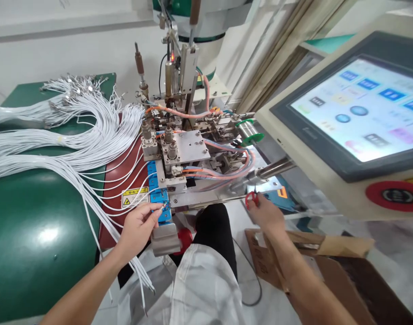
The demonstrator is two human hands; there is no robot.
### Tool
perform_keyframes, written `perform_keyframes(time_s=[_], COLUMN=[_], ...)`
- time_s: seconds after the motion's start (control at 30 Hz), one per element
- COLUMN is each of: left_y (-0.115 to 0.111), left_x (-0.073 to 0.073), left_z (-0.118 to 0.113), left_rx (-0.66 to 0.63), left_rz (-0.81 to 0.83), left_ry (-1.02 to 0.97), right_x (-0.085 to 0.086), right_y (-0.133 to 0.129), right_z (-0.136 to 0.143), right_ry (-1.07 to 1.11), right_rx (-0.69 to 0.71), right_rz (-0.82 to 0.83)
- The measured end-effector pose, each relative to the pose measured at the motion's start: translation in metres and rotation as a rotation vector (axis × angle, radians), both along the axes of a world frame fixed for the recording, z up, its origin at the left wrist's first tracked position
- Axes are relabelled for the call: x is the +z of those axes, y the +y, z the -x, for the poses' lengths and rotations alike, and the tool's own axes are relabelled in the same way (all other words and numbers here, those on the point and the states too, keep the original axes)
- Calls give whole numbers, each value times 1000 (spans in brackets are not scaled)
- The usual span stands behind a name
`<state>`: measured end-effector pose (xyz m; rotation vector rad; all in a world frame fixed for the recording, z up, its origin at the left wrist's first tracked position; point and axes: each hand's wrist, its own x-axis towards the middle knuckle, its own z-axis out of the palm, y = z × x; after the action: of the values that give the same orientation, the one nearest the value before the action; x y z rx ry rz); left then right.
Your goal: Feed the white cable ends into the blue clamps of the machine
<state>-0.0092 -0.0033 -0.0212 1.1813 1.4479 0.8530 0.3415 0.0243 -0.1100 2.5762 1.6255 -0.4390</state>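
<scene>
Head view: left fingers (150, 208) are pinching a white wire (164, 206) over the near end of the blue fixture (160, 197).
Keeping the tip straight and steady would likely help it line up. Right fingers (261, 208) are gripping a red-handled tool (248, 200), its working end blurring; left fingers are hiding whether the wire is touching the fixture.

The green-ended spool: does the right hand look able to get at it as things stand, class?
Probably not straight away: the right hand has its fingers on a red item, and the metal post and looped hoses appear to lie between it and the green-ended spool.
</scene>
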Motion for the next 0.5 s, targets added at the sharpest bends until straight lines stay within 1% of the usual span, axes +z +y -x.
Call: perform_keyframes(time_s=[0.07,0.13,0.27,0.37,0.43,0.5], left_y=[1,2,3,4,5,5], left_x=[-1,0,3,2,0,-3], left_z=[0,0,3,5,6,7], left_rx=[-3,1,9,5,4,-2], left_rz=[-60,-85,-76,-54,-39,-36], left_ry=[26,53,90,78,68,58], right_x=[4,6,4,1,0,1], right_y=[12,18,12,6,7,13], right_z=[-7,-6,6,19,23,23], right_ry=[15,30,39,37,34,31], right_rx=[34,65,79,83,98,110], right_rz=[13,6,-21,-40,-55,-64])
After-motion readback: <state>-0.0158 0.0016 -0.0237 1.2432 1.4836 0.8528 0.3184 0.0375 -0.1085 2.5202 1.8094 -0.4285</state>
